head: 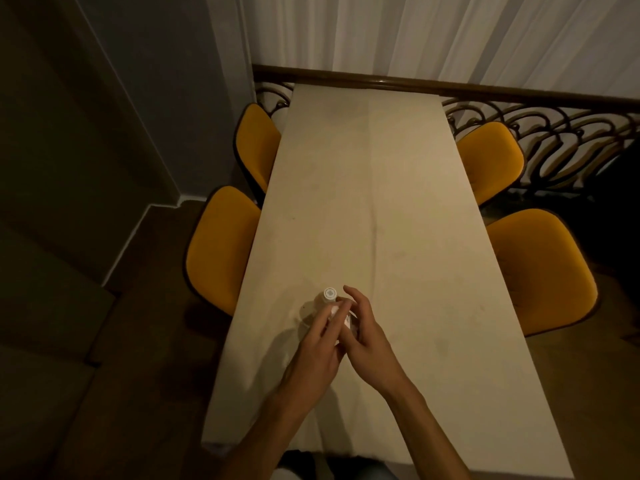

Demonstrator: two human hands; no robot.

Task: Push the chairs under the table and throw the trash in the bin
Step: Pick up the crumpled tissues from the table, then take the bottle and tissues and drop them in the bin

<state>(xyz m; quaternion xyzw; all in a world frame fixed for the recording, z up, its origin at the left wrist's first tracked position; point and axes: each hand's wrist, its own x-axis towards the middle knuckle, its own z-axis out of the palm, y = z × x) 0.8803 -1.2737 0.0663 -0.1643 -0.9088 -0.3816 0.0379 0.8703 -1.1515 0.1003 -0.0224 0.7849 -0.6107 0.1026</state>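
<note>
A long pale table [374,202] runs away from the person, its far end meeting a dark wooden rail [450,86] with a scrolled metal balustrade [540,140] below and white curtains [433,32] behind. Four mustard-yellow chairs flank the table, all tucked close to its edges: the near left chair [221,247] and far left chair [254,147] on the table's left side, the near right chair [540,268] and far right chair [488,157] on its right.

Toward the near end of the table, slightly left of its centre line, a small clear plastic bottle [311,317] with a white cap [329,294] stands upright on the tabletop. Both hands meet at it. The left hand [313,355] reaches in with fingers extended against the bottle's side; whether they actually grip it cannot be told. The right hand [363,332] sits just beside the bottle on its right, fingers curved loosely around its body, touching the left hand's fingers. Something small and white [335,310] shows between the fingers, too hidden to identify.

A grey wall [138,98] and dark wooden floor [145,341] lie left of the table. No bin is in view.
</note>
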